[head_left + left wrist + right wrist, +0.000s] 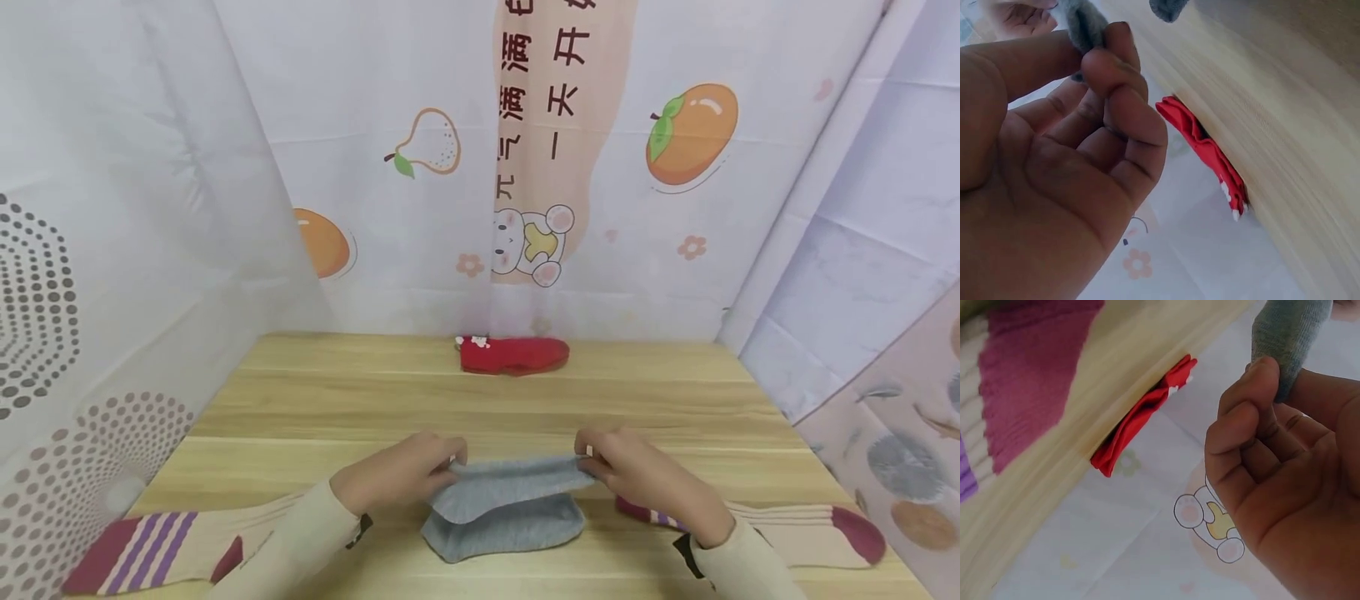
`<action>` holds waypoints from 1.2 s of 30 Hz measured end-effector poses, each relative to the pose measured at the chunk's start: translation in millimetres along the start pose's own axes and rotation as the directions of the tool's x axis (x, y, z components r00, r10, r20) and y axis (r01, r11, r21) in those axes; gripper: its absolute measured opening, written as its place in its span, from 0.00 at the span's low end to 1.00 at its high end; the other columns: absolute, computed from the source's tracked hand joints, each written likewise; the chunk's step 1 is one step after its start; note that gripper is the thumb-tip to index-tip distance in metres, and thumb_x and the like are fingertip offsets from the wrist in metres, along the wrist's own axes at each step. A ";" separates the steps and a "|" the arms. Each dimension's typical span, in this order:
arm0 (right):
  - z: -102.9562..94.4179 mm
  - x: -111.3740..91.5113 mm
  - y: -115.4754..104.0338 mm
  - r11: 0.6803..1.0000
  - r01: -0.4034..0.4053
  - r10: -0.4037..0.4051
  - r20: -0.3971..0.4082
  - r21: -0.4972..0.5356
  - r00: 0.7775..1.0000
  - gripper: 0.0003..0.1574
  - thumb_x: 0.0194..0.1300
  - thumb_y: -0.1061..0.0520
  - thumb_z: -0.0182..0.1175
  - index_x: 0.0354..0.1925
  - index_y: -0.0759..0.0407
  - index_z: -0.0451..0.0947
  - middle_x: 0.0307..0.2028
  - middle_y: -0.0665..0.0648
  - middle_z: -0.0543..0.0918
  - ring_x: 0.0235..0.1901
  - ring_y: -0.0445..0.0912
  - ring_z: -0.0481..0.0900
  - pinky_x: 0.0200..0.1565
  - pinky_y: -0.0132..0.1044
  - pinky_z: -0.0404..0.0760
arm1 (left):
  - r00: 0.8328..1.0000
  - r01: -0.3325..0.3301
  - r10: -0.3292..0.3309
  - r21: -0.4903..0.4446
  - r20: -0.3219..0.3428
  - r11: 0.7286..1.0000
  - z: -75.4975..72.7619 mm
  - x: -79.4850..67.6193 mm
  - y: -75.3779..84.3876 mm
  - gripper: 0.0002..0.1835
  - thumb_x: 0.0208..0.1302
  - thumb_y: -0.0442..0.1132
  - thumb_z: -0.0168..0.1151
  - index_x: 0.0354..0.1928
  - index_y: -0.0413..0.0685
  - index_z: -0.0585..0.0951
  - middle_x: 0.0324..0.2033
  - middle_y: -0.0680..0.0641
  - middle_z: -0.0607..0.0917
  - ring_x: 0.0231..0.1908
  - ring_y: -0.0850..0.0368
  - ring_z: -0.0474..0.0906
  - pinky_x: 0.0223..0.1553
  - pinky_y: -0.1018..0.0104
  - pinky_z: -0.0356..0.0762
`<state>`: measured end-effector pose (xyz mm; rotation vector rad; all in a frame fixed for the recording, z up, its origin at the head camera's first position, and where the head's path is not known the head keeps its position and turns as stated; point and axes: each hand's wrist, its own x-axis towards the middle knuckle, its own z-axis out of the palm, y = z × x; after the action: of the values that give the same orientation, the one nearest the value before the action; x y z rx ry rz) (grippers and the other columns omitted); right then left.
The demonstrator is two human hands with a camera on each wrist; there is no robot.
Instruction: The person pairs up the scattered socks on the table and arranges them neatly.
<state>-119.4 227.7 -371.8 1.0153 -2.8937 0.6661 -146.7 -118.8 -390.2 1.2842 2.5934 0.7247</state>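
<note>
A grey sock [510, 487] is stretched sideways between my two hands, a little above the table. My left hand [401, 473] pinches its left end between thumb and fingers, and my right hand [648, 479] pinches the other end. In the right wrist view, the grey sock [1288, 337] comes out from between the thumb and curled fingers. Just below it another grey sock [510, 529] lies flat on the wooden table; whether the two grey pieces are joined cannot be seen.
A folded red sock [513, 355] lies at the table's back edge. Cream, maroon and purple striped socks lie on both sides, a left one [161, 550] and a right one [802, 533], each partly behind an arm. Printed curtains [360, 75] enclose the wooden table [360, 392].
</note>
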 end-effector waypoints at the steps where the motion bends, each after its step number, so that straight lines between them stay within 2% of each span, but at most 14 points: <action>1: 1.8 0.3 -0.9 1.000 0.000 0.000 0.010 -0.004 1.000 0.05 0.66 0.62 0.64 0.38 0.54 0.77 0.24 0.41 0.77 0.22 0.31 0.69 0.25 0.28 0.74 | 1.000 -0.005 0.005 0.010 0.001 1.000 -0.7 -0.5 1.3 0.05 0.68 0.33 0.63 0.41 0.51 0.78 0.27 0.61 0.75 0.28 0.68 0.69 0.32 0.73 0.74; 12: 17.7 3.7 -12.6 0.998 0.062 -0.060 0.046 -0.027 0.997 0.04 0.64 0.63 0.65 0.35 0.57 0.79 0.22 0.42 0.75 0.21 0.31 0.66 0.24 0.27 0.71 | 0.998 -0.007 0.005 0.026 0.063 1.000 0.3 -0.7 9.9 0.06 0.66 0.30 0.62 0.39 0.49 0.78 0.23 0.60 0.73 0.24 0.70 0.66 0.27 0.76 0.71; 18: 27.8 4.9 -15.1 0.994 0.061 -0.057 0.050 -0.087 0.997 0.06 0.62 0.64 0.67 0.32 0.57 0.78 0.24 0.45 0.78 0.22 0.32 0.69 0.25 0.28 0.72 | 0.997 -0.009 0.002 0.087 0.078 0.996 6.3 -1.6 9.7 0.08 0.63 0.28 0.63 0.33 0.50 0.77 0.21 0.60 0.70 0.24 0.68 0.65 0.27 0.76 0.69; 22: 34.9 4.2 -15.6 0.994 0.048 -0.037 0.104 -0.102 0.994 0.07 0.62 0.65 0.67 0.31 0.57 0.78 0.24 0.47 0.80 0.23 0.32 0.69 0.25 0.28 0.72 | 0.994 0.001 -0.015 0.130 0.110 0.992 15.0 -3.2 8.4 0.10 0.61 0.28 0.64 0.32 0.51 0.75 0.19 0.60 0.66 0.23 0.67 0.62 0.25 0.75 0.66; 25: 37.3 2.8 -16.2 0.996 0.033 -0.020 0.146 -0.087 0.989 0.07 0.64 0.64 0.65 0.31 0.56 0.77 0.23 0.45 0.77 0.21 0.32 0.66 0.24 0.27 0.70 | 0.991 0.023 -0.039 0.130 0.126 0.991 19.7 -3.1 8.9 0.10 0.61 0.27 0.63 0.33 0.51 0.74 0.18 0.60 0.65 0.21 0.67 0.60 0.23 0.74 0.64; 28: 37.6 0.9 -16.5 0.996 0.015 -0.002 0.153 -0.083 0.988 0.07 0.65 0.63 0.64 0.31 0.56 0.77 0.22 0.44 0.76 0.20 0.32 0.65 0.23 0.27 0.69 | 0.993 0.030 -0.046 0.136 0.113 0.990 21.5 -2.1 10.8 0.10 0.59 0.26 0.63 0.33 0.50 0.75 0.18 0.60 0.65 0.20 0.67 0.60 0.22 0.74 0.63; 30: 35.9 -0.3 -17.7 0.994 0.002 0.014 0.140 -0.114 0.990 0.03 0.65 0.62 0.65 0.34 0.58 0.79 0.26 0.47 0.80 0.22 0.34 0.71 0.25 0.29 0.72 | 0.994 0.026 -0.042 0.157 0.099 0.987 21.0 -2.4 12.8 0.11 0.58 0.26 0.64 0.36 0.49 0.76 0.18 0.59 0.66 0.20 0.67 0.61 0.22 0.74 0.64; 32: 34.1 -1.5 -20.4 0.984 0.011 0.007 0.104 -0.176 0.995 0.06 0.63 0.63 0.65 0.40 0.62 0.79 0.30 0.52 0.82 0.26 0.38 0.76 0.28 0.33 0.77 | 0.998 0.010 -0.023 0.207 0.062 0.978 20.1 -3.0 14.8 0.13 0.57 0.26 0.64 0.42 0.48 0.76 0.19 0.59 0.67 0.21 0.66 0.62 0.24 0.74 0.66; 33: 33.5 -1.9 -23.2 0.976 0.015 0.003 0.082 -0.216 0.997 0.09 0.63 0.63 0.65 0.42 0.63 0.79 0.32 0.54 0.83 0.28 0.41 0.78 0.30 0.34 0.79 | 0.999 -0.003 -0.005 0.248 0.033 0.969 19.8 -3.8 16.5 0.16 0.57 0.27 0.65 0.45 0.48 0.75 0.21 0.58 0.69 0.22 0.65 0.64 0.25 0.73 0.68; 36: 33.3 -3.1 -34.7 0.938 0.049 -0.050 0.005 -0.343 0.999 0.17 0.60 0.66 0.67 0.49 0.65 0.79 0.36 0.57 0.81 0.35 0.48 0.80 0.35 0.39 0.82 | 0.998 -0.030 0.052 0.408 -0.043 0.912 20.9 -5.4 25.4 0.21 0.57 0.29 0.67 0.52 0.47 0.74 0.27 0.54 0.76 0.26 0.61 0.71 0.31 0.71 0.75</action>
<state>-91.7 192.1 -389.0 1.0293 -2.8259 0.1468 -118.2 -102.6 -396.3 1.4430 2.8718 0.2230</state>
